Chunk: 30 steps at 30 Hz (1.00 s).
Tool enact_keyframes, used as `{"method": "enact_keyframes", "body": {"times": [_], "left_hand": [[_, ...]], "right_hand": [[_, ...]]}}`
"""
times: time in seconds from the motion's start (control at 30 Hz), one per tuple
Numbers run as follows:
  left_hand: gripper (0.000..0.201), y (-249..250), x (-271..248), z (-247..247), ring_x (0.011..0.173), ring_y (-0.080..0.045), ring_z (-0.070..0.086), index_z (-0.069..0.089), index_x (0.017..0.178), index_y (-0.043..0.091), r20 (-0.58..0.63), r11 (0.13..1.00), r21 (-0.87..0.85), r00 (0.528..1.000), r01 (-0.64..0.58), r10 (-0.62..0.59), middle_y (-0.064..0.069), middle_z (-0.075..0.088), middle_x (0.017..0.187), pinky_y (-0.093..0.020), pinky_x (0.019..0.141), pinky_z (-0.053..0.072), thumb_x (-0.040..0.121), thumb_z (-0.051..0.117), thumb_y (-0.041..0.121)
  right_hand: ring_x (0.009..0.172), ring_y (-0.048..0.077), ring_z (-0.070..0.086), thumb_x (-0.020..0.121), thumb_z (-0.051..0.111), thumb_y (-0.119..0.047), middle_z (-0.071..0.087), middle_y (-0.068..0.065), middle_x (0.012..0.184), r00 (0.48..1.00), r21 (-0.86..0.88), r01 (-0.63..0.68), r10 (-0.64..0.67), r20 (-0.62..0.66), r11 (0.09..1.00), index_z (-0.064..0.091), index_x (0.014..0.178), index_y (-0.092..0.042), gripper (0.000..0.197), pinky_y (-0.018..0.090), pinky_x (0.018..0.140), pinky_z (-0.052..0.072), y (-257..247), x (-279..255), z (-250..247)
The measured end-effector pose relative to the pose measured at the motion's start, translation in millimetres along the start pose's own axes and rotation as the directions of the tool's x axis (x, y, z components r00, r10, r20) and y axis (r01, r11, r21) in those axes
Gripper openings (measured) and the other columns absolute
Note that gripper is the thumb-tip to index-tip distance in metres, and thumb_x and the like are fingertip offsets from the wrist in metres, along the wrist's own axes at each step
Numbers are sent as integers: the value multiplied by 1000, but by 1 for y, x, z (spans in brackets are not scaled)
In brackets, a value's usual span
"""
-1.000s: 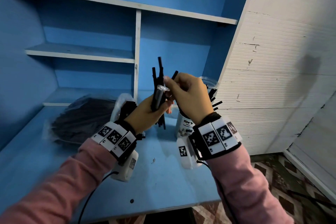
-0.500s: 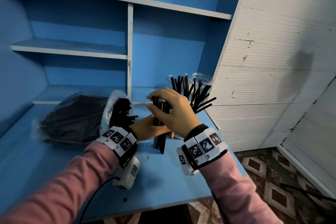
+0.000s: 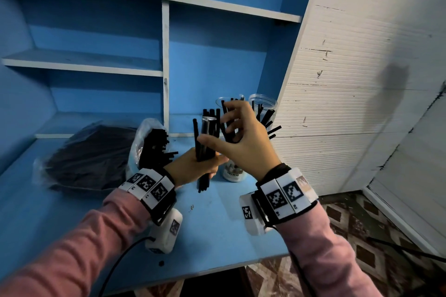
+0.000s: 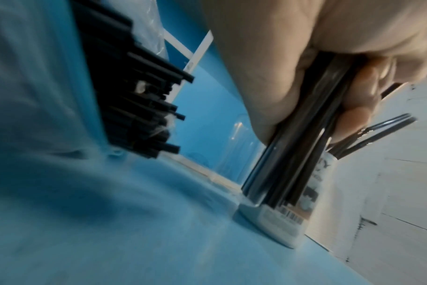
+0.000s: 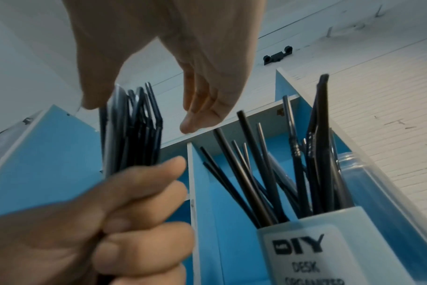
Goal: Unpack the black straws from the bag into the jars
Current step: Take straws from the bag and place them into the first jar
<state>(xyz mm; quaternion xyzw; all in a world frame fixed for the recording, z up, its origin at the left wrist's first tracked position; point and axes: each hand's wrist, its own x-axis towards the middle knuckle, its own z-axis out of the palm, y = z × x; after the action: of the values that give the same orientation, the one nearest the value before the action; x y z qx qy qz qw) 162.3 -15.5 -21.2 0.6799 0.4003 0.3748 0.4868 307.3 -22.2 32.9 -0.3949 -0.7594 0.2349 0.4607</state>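
Note:
My left hand [image 3: 205,164] grips a bundle of black straws [image 3: 206,137] upright above the blue desk; a glossy clear sleeve shows on part of it. In the left wrist view the bundle [image 4: 293,154] runs down out of my fist. My right hand [image 3: 211,129] hovers by the bundle's top with fingers spread, holding nothing. From the right wrist, the right hand's thumb and fingers [image 5: 193,119] hang apart over the bundle [image 5: 132,131]. Behind stands a clear labelled jar [image 3: 233,173] with several straws [image 5: 256,173] in it, then a second jar [image 3: 263,103]. An open clear bag of straws [image 3: 150,142] lies to the left.
A larger dark bag of straws [image 3: 89,157] lies at the desk's back left. Blue shelves [image 3: 82,62] rise behind the desk. A white slatted panel [image 3: 350,103] closes off the right side. The desk's front edge [image 3: 193,275] is near my wrists.
My right hand has let go of the top of the bundle and lifted off it with fingers spread. My left hand still holds the bundle near the jars.

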Motion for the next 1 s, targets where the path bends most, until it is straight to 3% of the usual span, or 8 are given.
{"method": "enact_keyframes", "body": {"times": [0.07, 0.17, 0.27, 0.43, 0.57, 0.7, 0.8, 1.0], "left_hand": [[23, 5, 2, 4, 58, -19, 41, 51, 67, 16, 31, 999, 18, 999, -31, 30, 0, 45, 58, -28, 59, 39, 88, 60, 14], [14, 3, 10, 12, 55, -10, 47, 55, 75, -2, 64, 994, 95, 996, -63, 57, 1, 52, 58, -21, 55, 43, 87, 62, -3], [27, 1, 16, 16, 59, -9, 51, 54, 82, -10, 27, 991, 116, 998, -61, 59, -4, 51, 62, -22, 60, 43, 85, 70, 11], [38, -10, 26, 16, 85, -6, 63, 54, 97, 18, -134, 992, 103, 987, -70, 83, 6, 64, 89, -25, 77, 51, 73, 84, 19], [60, -31, 41, 16, 100, -13, 52, 39, 99, 25, -349, 988, 154, 936, 18, 37, -2, 50, 109, -28, 86, 42, 65, 88, 16], [86, -40, 62, 14, 120, -10, 43, 33, 125, 20, -252, 988, 139, 967, 69, -32, 4, 44, 132, -28, 97, 35, 61, 90, 27], [105, -39, 77, 13, 120, -8, 51, 37, 132, 21, -199, 982, 165, 978, 95, -61, 9, 52, 131, -36, 104, 42, 45, 88, 53], [91, -48, 89, 9, 111, -9, 61, 52, 123, 30, -157, 974, 205, 986, 94, -62, 12, 65, 117, -39, 98, 50, 46, 84, 65]], "right_hand": [[68, 3, 55, 64, 81, -52, 58, -12, 85, 993, -116, -24, 37, 110, 993, 53, 96, -32, 48, 16, 58, 45, -2, 2, -3], [66, 12, 60, 70, 79, -47, 63, 1, 71, 984, -240, -3, 45, 169, 971, 62, 80, -10, 42, 28, 62, 51, 1, 8, -3], [60, 17, 59, 77, 74, -35, 62, 6, 66, 987, -270, 48, -4, 160, 962, 61, 77, 0, 38, 29, 56, 50, 4, 16, -7], [58, 32, 59, 77, 72, -21, 63, 23, 68, 1000, -186, 0, -1, -5, 983, 61, 73, 6, 29, 41, 55, 53, 3, 33, -35], [62, 37, 63, 77, 71, -25, 64, 26, 73, 995, -163, -38, 21, -102, 986, 60, 77, 10, 37, 45, 52, 53, 6, 52, -66], [49, 16, 55, 80, 68, -20, 65, 24, 72, 991, -167, -60, 38, -130, 984, 62, 77, 7, 28, 33, 49, 50, 8, 66, -84], [50, 17, 55, 79, 67, -21, 64, 25, 73, 989, -171, -81, 57, -137, 982, 61, 78, 9, 31, 34, 48, 50, 18, 76, -88], [47, 15, 53, 78, 68, -26, 58, 9, 57, 986, -258, -132, 101, -131, 957, 59, 72, 10, 37, 29, 46, 46, 40, 86, -82]]}}
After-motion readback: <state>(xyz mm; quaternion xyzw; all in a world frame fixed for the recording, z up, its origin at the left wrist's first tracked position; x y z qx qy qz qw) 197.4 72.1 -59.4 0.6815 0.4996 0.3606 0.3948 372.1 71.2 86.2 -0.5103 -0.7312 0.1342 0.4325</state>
